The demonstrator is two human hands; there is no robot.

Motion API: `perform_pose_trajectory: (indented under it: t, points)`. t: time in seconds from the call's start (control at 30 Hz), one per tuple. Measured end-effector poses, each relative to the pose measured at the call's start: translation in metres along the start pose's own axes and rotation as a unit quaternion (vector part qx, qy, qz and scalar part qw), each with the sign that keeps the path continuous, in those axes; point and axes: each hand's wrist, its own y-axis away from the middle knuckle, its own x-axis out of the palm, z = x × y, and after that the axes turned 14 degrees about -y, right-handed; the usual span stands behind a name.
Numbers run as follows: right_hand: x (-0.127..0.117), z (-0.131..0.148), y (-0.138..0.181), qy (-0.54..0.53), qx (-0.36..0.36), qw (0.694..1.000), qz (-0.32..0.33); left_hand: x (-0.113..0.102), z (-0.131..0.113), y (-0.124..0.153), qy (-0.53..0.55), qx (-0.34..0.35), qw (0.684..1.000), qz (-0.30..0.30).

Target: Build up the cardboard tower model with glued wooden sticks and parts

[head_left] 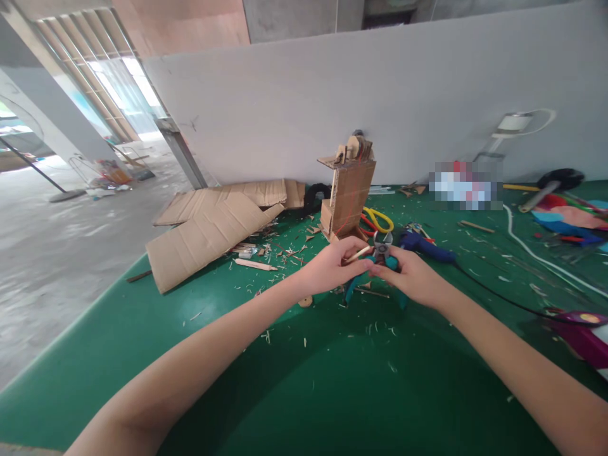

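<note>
My left hand (338,263) is closed on a short, thin wooden stick (357,254), its fingertips meeting those of the other hand. In my right hand (412,275) is a pair of cutting pliers (382,248) with teal handles, gripped close below the metal jaws, which point upward. The stick's end lies just left of the jaws; whether it touches them I cannot tell. Behind both hands stands an upright cardboard structure (351,197) with small cardboard pieces on top and a thin red line along its face. A small wooden disc (305,301) lies below my left wrist.
Flat cardboard sheets (209,234) and a light wooden pencil-shaped piece (255,264) lie left. A blue glue gun (427,246) with a black cord rests right. Yellow-handled scissors (379,220) lie behind. Scraps litter the green table (304,380); a grey partition (285,107) rises at its back.
</note>
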Motion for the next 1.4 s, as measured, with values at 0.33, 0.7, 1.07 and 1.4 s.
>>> perform_pose_trajectory:
  t: [0.33, 0.7, 1.07, 1.4]
  points:
    - [0.010, 0.001, 0.002, 0.189, -0.048, 0.973, -0.123, 0.003, -0.003, 0.000, -0.053, -0.073, 0.996, -0.028]
    - [0.066, 0.003, 0.018, 0.186, -0.073, 0.958, -0.205, 0.010, -0.007, 0.003, -0.063, -0.113, 0.989, -0.071]
    - [0.042, 0.001, 0.006, -0.077, -0.048, 0.985, -0.146, -0.001, -0.018, 0.003, -0.060, -0.065, 0.996, -0.030]
    - [0.028, -0.002, 0.006, -0.128, -0.001, 0.976, -0.178, -0.024, -0.017, 0.001, -0.124, -0.057, 0.989, -0.050]
